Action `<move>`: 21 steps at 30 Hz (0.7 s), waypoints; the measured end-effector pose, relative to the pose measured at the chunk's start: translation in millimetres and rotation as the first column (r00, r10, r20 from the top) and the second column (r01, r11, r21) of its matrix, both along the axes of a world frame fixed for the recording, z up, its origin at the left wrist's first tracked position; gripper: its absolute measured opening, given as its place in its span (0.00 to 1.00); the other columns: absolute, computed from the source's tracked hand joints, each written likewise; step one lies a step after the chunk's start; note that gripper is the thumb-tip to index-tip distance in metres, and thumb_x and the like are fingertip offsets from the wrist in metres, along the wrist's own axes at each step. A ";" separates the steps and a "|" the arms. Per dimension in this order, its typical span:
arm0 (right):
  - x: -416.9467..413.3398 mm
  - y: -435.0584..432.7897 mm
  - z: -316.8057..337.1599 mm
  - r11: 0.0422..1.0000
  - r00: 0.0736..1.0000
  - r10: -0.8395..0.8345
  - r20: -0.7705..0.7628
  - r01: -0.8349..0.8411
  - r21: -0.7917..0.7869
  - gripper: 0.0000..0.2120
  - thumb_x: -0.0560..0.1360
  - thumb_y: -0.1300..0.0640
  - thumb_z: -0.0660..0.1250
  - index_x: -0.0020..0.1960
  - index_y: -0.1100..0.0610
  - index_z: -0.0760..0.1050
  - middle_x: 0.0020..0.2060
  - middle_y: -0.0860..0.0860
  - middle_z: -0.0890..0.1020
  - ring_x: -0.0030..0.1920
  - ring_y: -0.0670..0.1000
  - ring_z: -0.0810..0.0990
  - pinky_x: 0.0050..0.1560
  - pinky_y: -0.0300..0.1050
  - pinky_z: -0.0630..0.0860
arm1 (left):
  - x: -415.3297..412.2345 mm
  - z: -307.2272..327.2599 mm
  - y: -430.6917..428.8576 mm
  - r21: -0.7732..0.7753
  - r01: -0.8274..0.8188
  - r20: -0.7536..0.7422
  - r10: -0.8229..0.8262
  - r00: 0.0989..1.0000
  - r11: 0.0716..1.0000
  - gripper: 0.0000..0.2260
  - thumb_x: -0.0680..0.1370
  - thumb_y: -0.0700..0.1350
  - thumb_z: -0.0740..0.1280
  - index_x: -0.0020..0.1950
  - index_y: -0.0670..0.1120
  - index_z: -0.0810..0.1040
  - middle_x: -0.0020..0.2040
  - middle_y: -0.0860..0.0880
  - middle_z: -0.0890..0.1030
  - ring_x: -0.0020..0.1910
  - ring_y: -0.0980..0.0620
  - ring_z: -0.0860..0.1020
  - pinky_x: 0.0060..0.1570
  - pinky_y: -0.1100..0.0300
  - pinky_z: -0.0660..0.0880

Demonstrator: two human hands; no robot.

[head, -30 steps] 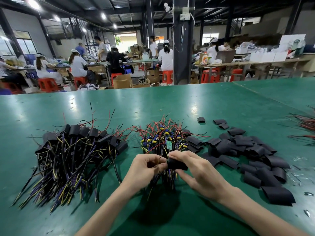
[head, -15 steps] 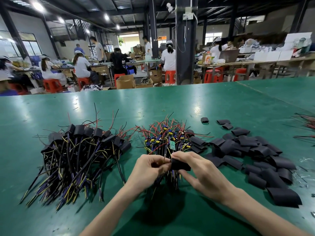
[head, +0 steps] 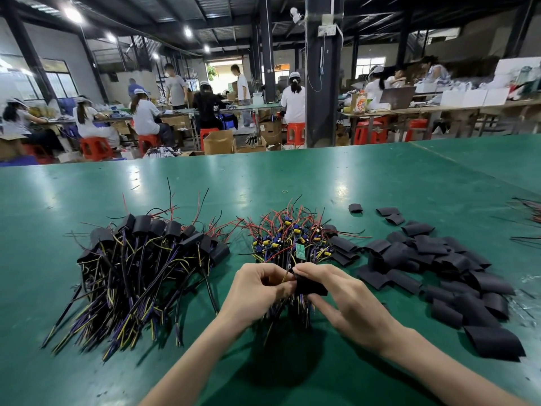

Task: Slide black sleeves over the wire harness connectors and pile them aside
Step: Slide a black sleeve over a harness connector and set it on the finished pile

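Just in front of me, my right hand (head: 342, 300) pinches a black sleeve (head: 311, 286) between thumb and fingers. My left hand (head: 257, 288) grips thin wires of a harness at the sleeve's left end; the connector itself is hidden. Behind my hands lies a heap of bare harnesses (head: 292, 238) with red wires and blue and yellow parts. On the left is a pile of sleeved harnesses (head: 140, 259) with black caps and yellow and purple wires. Loose black sleeves (head: 439, 265) are spread on the right.
The green table (head: 322, 177) stretches far ahead and to both sides. More red and black wires (head: 530, 212) lie at the right edge. Beyond the table's far edge, people sit at benches on red stools, with cardboard boxes and a dark pillar.
My hands stay in the same place, working the sleeve and wires between the fingertips. The view has shifted slightly; the piles have not moved.
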State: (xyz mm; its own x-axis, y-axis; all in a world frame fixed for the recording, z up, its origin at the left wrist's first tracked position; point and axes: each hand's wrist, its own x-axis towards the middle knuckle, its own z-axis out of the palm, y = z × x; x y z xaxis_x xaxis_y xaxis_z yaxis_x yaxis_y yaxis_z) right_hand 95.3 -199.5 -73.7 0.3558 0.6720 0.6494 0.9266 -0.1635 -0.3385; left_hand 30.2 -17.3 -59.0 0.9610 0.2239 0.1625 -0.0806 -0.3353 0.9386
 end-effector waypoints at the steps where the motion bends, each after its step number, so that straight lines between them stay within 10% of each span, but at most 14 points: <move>1: -0.6 0.7 -0.8 1.000 1.000 0.002 0.001 -0.002 0.003 0.23 0.73 0.66 0.69 0.67 0.60 0.71 0.59 0.51 0.78 0.59 0.49 0.77 0.59 0.45 0.73 | -0.2 0.2 -0.1 0.007 -0.001 0.004 0.000 1.000 1.000 0.10 0.71 0.39 0.75 0.35 0.53 0.84 0.26 0.56 0.76 0.27 0.59 0.69 0.31 0.67 0.66; 10: -1.3 5.6 3.4 0.996 0.990 -0.075 0.123 0.069 0.048 0.24 0.76 0.59 0.67 0.70 0.59 0.66 0.69 0.51 0.70 0.70 0.48 0.67 0.69 0.47 0.64 | -3.8 13.5 -2.6 0.230 -0.178 0.273 0.113 0.955 0.957 0.12 0.71 0.33 0.72 0.37 0.50 0.82 0.31 0.54 0.78 0.31 0.56 0.73 0.35 0.60 0.72; 15: 8.6 -0.6 0.9 0.934 0.932 -0.346 0.104 0.331 0.136 0.24 0.76 0.50 0.61 0.69 0.56 0.64 0.66 0.54 0.71 0.66 0.53 0.68 0.67 0.49 0.62 | -13.6 41.7 40.4 0.414 -0.751 0.822 0.144 0.551 0.515 0.05 0.75 0.38 0.67 0.45 0.37 0.80 0.37 0.44 0.76 0.38 0.50 0.71 0.40 0.62 0.68; 21: 15.8 2.8 -10.9 0.898 0.906 -0.419 0.060 0.423 -0.123 0.16 0.76 0.52 0.63 0.63 0.52 0.72 0.54 0.46 0.78 0.56 0.52 0.73 0.54 0.50 0.67 | -18.0 35.0 118.7 0.403 -0.890 0.787 0.417 0.455 0.212 0.05 0.75 0.32 0.66 0.49 0.32 0.79 0.42 0.35 0.78 0.40 0.37 0.76 0.41 0.47 0.75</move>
